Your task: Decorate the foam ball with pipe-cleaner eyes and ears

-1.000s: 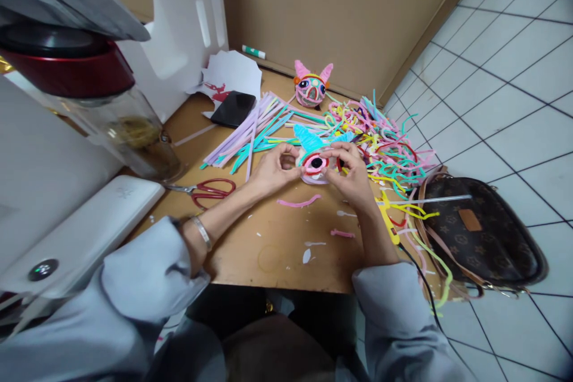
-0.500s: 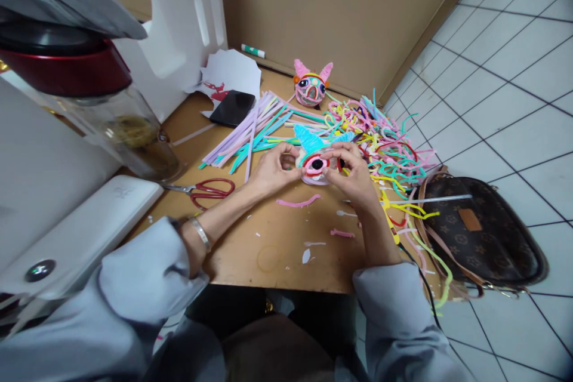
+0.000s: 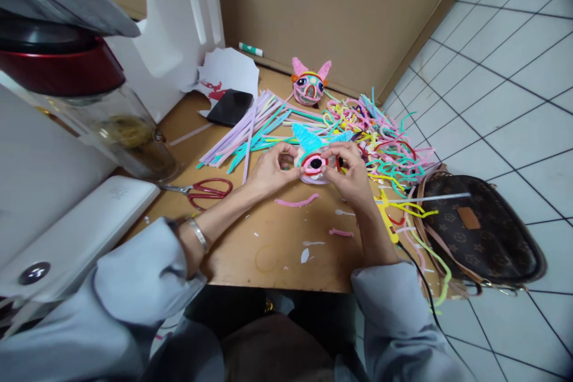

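Between my hands, above the brown table, is a round craft head (image 3: 316, 163) with blue ears and an eye ringed in pink and red around a black centre. My left hand (image 3: 274, 172) grips its left side, thumb and fingertips at the eye's edge. On the other side my right hand (image 3: 348, 174) pinches it, fingers partly covering its right part. Below them lie a curved pink strip (image 3: 296, 201) and a short pink piece (image 3: 341, 233). A similar head with pink ears (image 3: 308, 85) stands farther back.
Pipe cleaners (image 3: 268, 125) lie behind the hands, with a tangled pile (image 3: 389, 143) at right. Red-handled scissors (image 3: 209, 191), a phone (image 3: 230, 107) and a glass bottle (image 3: 134, 137) are left. A yellow glue gun (image 3: 387, 221) and brown bag (image 3: 483, 227) are right.
The whole view has shifted very slightly. Both hands keep the same hold on the blue-eared head.
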`<act>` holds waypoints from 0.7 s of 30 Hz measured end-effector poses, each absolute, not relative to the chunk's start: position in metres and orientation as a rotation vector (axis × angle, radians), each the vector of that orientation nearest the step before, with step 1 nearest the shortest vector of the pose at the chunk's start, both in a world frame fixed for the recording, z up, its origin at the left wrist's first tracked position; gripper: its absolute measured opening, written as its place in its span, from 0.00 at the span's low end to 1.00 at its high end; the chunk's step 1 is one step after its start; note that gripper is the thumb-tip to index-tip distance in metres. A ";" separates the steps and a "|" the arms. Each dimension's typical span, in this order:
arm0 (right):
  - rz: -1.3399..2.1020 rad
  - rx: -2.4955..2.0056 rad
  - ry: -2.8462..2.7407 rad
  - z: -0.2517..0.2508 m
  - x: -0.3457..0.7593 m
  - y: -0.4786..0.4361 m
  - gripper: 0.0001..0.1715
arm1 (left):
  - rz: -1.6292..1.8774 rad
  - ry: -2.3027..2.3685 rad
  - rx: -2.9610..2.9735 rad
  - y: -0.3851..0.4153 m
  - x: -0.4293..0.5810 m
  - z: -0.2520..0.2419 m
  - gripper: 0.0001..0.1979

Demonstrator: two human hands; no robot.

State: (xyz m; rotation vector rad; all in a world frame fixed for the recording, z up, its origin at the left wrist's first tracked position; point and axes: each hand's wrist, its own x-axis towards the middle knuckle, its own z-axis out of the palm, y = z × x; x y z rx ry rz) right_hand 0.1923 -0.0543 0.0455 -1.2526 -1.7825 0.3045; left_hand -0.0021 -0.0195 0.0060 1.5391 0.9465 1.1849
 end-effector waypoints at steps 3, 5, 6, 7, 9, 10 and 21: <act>0.297 -1.262 -1.779 0.046 0.192 -0.054 0.09 | 1.186 0.969 1.559 -0.020 -0.002 0.007 0.18; 0.291 -1.273 -1.774 0.046 0.191 -0.055 0.09 | 1.187 0.979 1.570 -0.020 -0.003 0.006 0.18; 0.292 -1.268 -1.768 0.046 0.191 -0.055 0.08 | 1.188 0.980 1.572 -0.020 -0.003 0.006 0.18; 0.294 -1.257 -1.762 0.046 0.191 -0.055 0.07 | 1.188 0.976 1.573 -0.020 -0.003 0.006 0.19; 0.300 -1.234 -1.755 0.046 0.191 -0.055 0.04 | 1.190 0.965 1.572 -0.020 -0.003 0.005 0.19; 0.300 -1.230 -1.753 0.046 0.191 -0.055 0.03 | 1.192 0.961 1.572 -0.020 -0.003 0.005 0.19; 0.262 -1.292 -1.650 0.044 0.186 -0.055 0.03 | 1.231 0.971 1.577 -0.021 -0.001 0.003 0.20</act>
